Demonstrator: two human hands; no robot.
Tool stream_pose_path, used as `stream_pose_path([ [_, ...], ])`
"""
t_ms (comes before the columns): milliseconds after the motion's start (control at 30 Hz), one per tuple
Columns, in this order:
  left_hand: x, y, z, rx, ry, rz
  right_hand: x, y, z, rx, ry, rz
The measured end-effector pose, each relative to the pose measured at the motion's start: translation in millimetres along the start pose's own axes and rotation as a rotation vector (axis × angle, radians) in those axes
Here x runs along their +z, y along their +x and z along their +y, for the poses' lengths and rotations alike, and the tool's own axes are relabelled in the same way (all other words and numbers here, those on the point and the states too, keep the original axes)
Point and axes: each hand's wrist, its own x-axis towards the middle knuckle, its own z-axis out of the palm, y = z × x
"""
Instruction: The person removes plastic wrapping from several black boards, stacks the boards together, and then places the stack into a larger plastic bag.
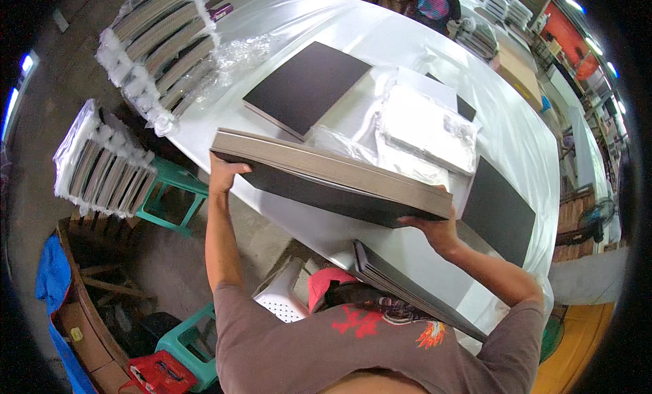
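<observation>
A thick stack of black-faced boards with grey edges [326, 164] is held up above the near part of the table, tilted so its layered long edge shows. My left hand [225, 174] grips its left end, the thumb lying on the black face. My right hand [435, 225] clasps the right end from below, with the fingers partly hidden behind the boards. Against the table's near edge, close to my body, leans another set of black boards [407, 285]. Beyond the held stack lies a pile of black boards [307, 88].
White plastic sheeting covers the table [523, 132]. Plastic-wrapped packs [428, 129] lie mid-table, with a black board [499, 207] to their right. Wrapped stacks [163, 51] stand at the far left, others [109, 166] on a green stool [173, 190]. A white chair [282, 295] is below.
</observation>
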Motion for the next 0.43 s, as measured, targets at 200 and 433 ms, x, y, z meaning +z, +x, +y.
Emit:
stream_pose_path([
  [200, 17, -1, -2, -0.028, -0.150, -0.180, -17, 14, 45, -0.217, 0.051, -0.218],
  [433, 3, -11, -43, -0.067, -0.046, -0.214, 3, 15, 76, -0.264, -0.228, -0.229],
])
